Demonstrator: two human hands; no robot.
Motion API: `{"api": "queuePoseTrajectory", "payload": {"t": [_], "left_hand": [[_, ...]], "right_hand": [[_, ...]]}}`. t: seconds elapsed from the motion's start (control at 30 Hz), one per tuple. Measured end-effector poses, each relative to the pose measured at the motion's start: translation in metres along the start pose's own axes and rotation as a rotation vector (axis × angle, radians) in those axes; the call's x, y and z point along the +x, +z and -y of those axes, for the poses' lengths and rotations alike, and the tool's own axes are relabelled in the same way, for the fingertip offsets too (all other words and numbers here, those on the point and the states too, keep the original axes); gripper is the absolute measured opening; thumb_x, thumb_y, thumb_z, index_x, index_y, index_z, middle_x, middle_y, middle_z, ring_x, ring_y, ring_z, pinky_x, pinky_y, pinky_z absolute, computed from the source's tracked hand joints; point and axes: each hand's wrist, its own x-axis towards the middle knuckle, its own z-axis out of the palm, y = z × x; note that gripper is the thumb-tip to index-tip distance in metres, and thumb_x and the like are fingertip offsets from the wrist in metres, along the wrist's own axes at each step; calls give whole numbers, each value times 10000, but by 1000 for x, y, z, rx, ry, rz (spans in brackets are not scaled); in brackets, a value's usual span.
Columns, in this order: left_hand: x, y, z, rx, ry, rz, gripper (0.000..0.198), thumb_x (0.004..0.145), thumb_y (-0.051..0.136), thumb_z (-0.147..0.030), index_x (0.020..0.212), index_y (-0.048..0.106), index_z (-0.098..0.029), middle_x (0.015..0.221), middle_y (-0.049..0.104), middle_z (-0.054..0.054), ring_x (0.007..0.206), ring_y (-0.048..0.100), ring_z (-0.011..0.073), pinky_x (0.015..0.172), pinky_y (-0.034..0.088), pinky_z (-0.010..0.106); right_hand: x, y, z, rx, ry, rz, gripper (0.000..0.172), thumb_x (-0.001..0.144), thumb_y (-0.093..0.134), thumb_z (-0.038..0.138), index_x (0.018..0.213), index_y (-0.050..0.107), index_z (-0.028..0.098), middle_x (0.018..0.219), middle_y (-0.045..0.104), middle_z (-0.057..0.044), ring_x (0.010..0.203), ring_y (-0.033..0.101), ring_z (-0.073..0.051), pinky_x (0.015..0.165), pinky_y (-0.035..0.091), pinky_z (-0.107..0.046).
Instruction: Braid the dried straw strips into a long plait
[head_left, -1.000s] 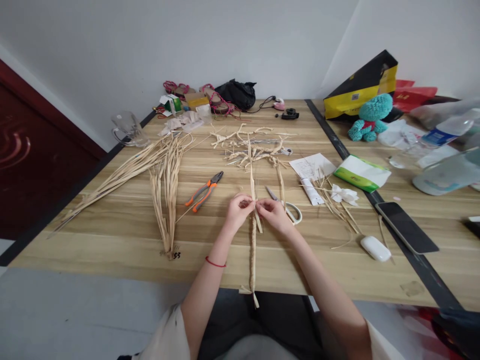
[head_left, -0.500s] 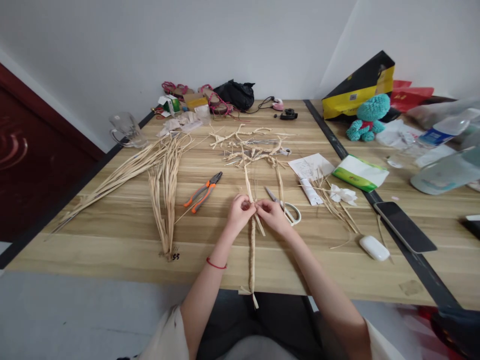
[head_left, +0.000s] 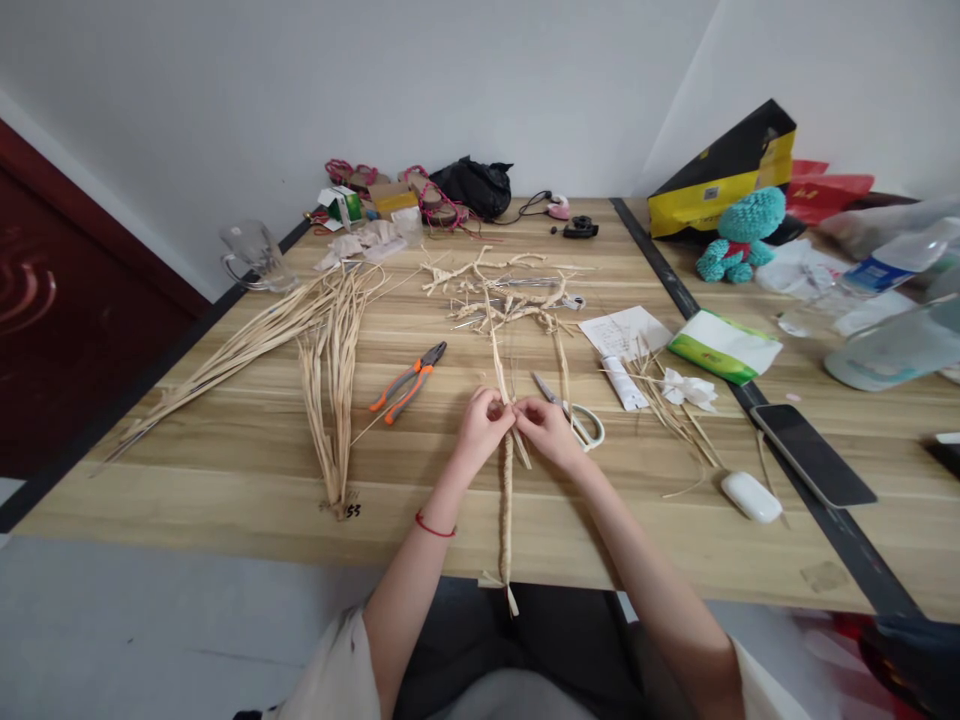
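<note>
My left hand (head_left: 481,428) and my right hand (head_left: 549,429) meet at the middle of the wooden table (head_left: 225,480), both pinched on the top of a plaited straw braid (head_left: 507,510). The braid runs from my fingers toward me and hangs over the table's front edge. Loose straw strands (head_left: 499,370) rise from the pinch point toward the far side. White-handled scissors (head_left: 574,413) lie just right of my right hand. Orange-handled pliers (head_left: 409,381) lie to the left.
Bundles of dry straw (head_left: 330,370) spread over the left half. Twisted straw pieces (head_left: 495,290) lie further back. On the right are a paper sheet (head_left: 624,331), a tube (head_left: 623,383), a white mouse (head_left: 751,496), a phone (head_left: 812,453), a green packet (head_left: 723,345) and a teal crochet toy (head_left: 741,236).
My hands stay at the same spot on the braid; the fingers shift slightly and the loose strands above them lean a little to the left.
</note>
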Motion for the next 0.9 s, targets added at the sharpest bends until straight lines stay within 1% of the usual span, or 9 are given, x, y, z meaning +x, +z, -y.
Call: {"api": "queuePoseTrajectory", "payload": {"t": [0.13, 0.23, 0.33, 0.47, 0.73, 0.9], "left_hand": [[0, 0, 1, 5, 6, -10, 58, 757, 584, -192, 711, 555, -172, 762, 528, 3, 659, 484, 110, 627, 388, 233], [1, -1, 1, 21, 40, 1, 95, 803, 555, -222, 725, 562, -168, 776, 539, 17, 703, 510, 122, 655, 405, 240], [2, -3, 1, 30, 64, 8, 110, 817, 543, -226, 728, 560, -165, 780, 543, 22, 731, 522, 128, 673, 418, 246], [3, -3, 4, -9, 59, 0, 100, 803, 565, -226, 727, 562, -162, 781, 549, 21, 724, 534, 124, 656, 433, 239], [3, -1, 7, -129, 15, -8, 102, 730, 638, -210, 688, 565, -152, 803, 556, 24, 681, 544, 103, 623, 457, 223], [4, -1, 9, -150, -14, -9, 109, 715, 653, -215, 682, 574, -147, 796, 567, 25, 673, 551, 103, 616, 457, 222]], "right_hand": [[-1, -1, 2, -46, -26, -27, 249, 827, 525, 397, 711, 594, 187, 692, 610, -25, 627, 535, -175, 613, 433, -304], [-1, 0, 3, -68, -50, -15, 243, 844, 500, 379, 721, 582, 186, 687, 599, -28, 609, 521, -171, 591, 421, -297], [-1, 1, 4, -92, -63, 3, 247, 852, 485, 378, 742, 582, 179, 666, 579, -20, 599, 508, -164, 586, 410, -287], [-1, 1, 5, -93, -68, 3, 233, 850, 480, 362, 755, 576, 172, 675, 574, -19, 601, 503, -159, 584, 404, -278], [-2, 0, 2, -98, -88, -6, 145, 820, 495, 291, 763, 564, 177, 664, 553, -10, 592, 488, -155, 577, 391, -269], [-1, 0, 2, -111, -100, -10, 140, 808, 496, 288, 765, 565, 174, 665, 551, -12, 592, 481, -154, 580, 387, -269]]}}
